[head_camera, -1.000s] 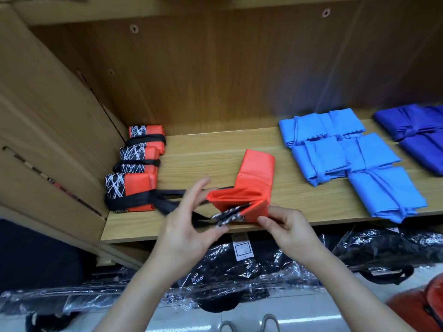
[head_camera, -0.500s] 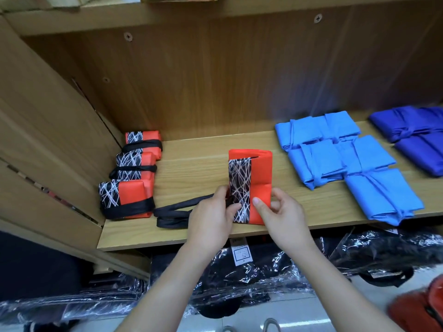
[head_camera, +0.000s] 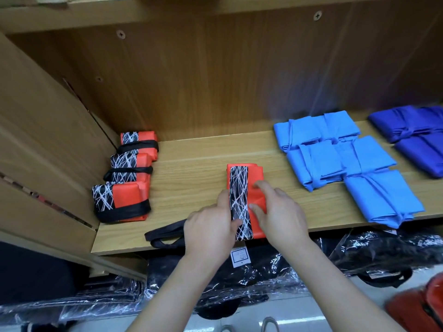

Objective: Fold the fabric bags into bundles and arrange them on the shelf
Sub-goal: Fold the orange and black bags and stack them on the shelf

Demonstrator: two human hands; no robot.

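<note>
A folded orange fabric bag [head_camera: 247,185] with a black-and-white patterned strip lies flat near the front of the wooden shelf [head_camera: 196,168]. My left hand [head_camera: 211,231] grips its left edge, thumb on the patterned strip. On the bag's orange right half my right hand [head_camera: 278,216] presses down with spread fingers. The bag's black straps [head_camera: 165,233] trail left over the shelf's front edge. Three finished orange bundles [head_camera: 122,200] tied with black straps stand in a row at the shelf's left end.
Several light blue folded bundles [head_camera: 347,164] lie on the shelf's right half, dark blue ones [head_camera: 412,137] beyond them. Black bags in clear plastic [head_camera: 239,279] fill the level below. An orange bag [head_camera: 422,307] sits at the bottom right. A side panel [head_camera: 48,140] walls off the left.
The bag was held up half folded in front of the shelf edge a second ago. It now lies folded flat on the shelf under both hands, and the view has moved closer.
</note>
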